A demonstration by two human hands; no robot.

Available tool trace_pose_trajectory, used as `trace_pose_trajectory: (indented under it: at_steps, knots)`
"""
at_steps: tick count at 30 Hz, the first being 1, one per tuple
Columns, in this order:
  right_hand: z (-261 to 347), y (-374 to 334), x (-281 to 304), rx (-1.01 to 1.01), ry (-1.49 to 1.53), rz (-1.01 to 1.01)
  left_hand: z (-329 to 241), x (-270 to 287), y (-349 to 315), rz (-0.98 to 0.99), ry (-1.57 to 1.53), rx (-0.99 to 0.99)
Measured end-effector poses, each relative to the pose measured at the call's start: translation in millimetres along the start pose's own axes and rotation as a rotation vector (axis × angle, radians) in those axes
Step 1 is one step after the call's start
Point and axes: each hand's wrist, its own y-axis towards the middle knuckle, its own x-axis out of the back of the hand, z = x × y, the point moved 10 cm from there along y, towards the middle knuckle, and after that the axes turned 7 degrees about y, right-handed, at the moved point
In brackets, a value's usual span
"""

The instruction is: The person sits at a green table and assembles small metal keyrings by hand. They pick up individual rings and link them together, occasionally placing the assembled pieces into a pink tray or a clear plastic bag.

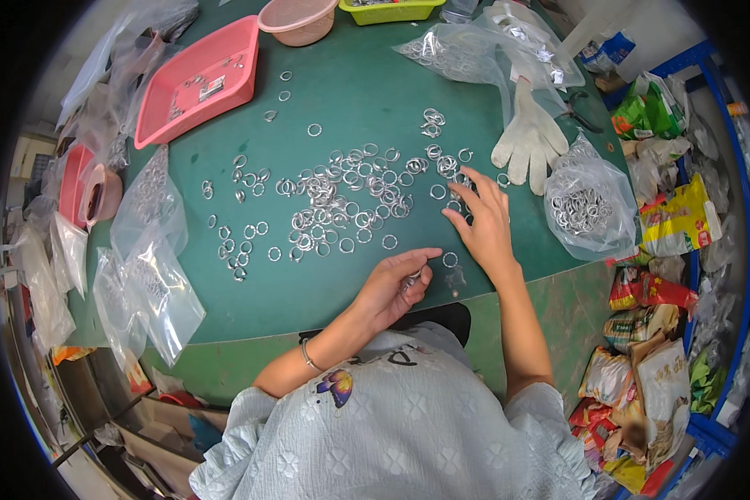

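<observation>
L hand [392, 290] is curled round a few rings [410, 279], index finger sticking out; exact count hidden. R hand [487, 227] has thumb & fingers spread wide at the R end of the loose rings; can't tell if the tips touch any.

Containers: pink tray [198, 119], upper L, has a few small silvery bits plus a small flat piece, too small to ID. Pale pink bowl [296, 32] next to it, contents unclear. Lime basket [392, 12] at far edge, w/ misc. small stuff. Clear bag [587, 247] on R is packed w/ rings; another clear bag [485, 52], upper R, also has rings. Two clear bags [172, 227] on L hold rings too, the nearer draped over the counter [367, 96] edge.

Rings: silvery, shiny, thin, some w/ a beaded-looking edge. Main pile mid-counter, overlapping; strays scattered L, singles beyond & just beside L hand's fingertip.
</observation>
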Motion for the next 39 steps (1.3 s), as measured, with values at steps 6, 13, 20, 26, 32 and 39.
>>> trace_pose_trajectory:
  at_steps: [6, 13, 20, 26, 32, 39]
  knots:
    - [-43.6, -18.4, 27.4, -0.171, 0.026, -0.185, -8.9, 5.1, -6.7, -0.041, 0.0, -0.028]
    - [-2.1, 23.0, 8.7, -0.067, -0.112, -0.084, -18.2, 4.2, -14.7, -0.108, 0.025, -0.066]
    - [9.7, 0.4, -36.7, 0.062, -0.01, 0.187, -6.5, 11.9, -32.0, -0.03, 0.119, 0.019]
    - [44.1, -4.5, -19.7, -0.042, 0.116, 0.14, -17.1, 31.2, -61.4, -0.134, 0.205, -0.022]
    - [49.0, 0.6, -53.0, 0.091, -0.005, 0.1, -8.7, 32.7, -61.1, -0.112, 0.16, -0.062]
    - [44.7, -9.4, -25.9, 0.028, 0.098, -0.065, -9.4, 34.4, -59.6, -0.073, 0.126, -0.075]
